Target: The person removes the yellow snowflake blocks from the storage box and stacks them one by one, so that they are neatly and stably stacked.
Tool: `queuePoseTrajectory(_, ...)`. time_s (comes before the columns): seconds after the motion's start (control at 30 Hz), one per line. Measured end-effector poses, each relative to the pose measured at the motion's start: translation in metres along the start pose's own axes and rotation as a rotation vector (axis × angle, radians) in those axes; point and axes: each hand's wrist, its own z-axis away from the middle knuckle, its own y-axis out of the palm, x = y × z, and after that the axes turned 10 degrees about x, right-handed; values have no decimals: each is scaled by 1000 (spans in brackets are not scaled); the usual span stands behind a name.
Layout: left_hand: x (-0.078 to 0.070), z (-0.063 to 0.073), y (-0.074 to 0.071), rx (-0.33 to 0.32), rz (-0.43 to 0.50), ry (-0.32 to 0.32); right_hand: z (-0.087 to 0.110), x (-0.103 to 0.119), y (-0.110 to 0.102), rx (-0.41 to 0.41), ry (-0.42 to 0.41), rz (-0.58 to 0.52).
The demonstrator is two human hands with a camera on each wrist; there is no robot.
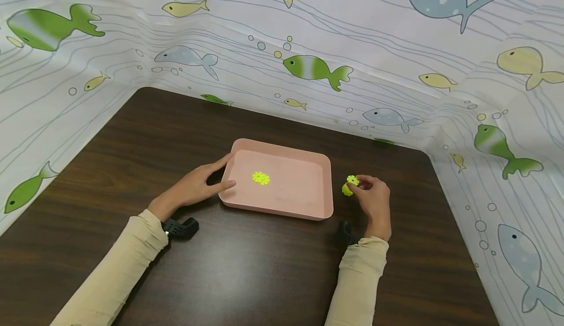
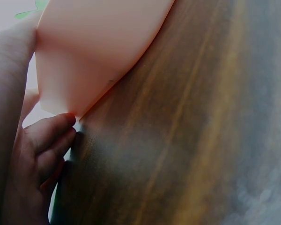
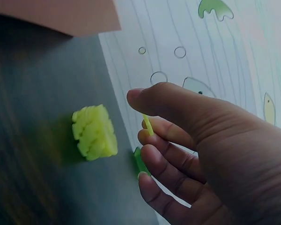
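A pink rectangular tray (image 1: 304, 181) lies on the dark table, with a few overlapping yellow snowflake discs (image 1: 261, 178) inside towards its left. The left hand (image 1: 194, 185) grips the tray's left end, its thumb over the rim; in the left wrist view, fingertips (image 2: 65, 121) touch the outer wall near a lower corner. Right of the tray, the right hand (image 1: 373, 196) pinches one yellow snowflake disc (image 1: 352, 180) between thumb and fingers. This held disc (image 3: 148, 125) appears edge-on in the right wrist view. Beside it on the table stands a stack of similar discs (image 3: 94, 132).
Dark wood-grain table (image 1: 211, 277) extends around the tray. A white sheet printed with fish (image 1: 246, 37) rises along its back and both sides. Black straps with wrist devices (image 1: 181, 228) are on both wrists.
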Motion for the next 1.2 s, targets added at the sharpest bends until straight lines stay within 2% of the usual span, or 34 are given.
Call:
queuePoseTrajectory(0.3,1,-1,0,2,0,1,2,-7,-1,20,8,7)
queuePoseTrajectory(1.2,1,0,0,3,-9,-12,1,-8,1,90,51,3)
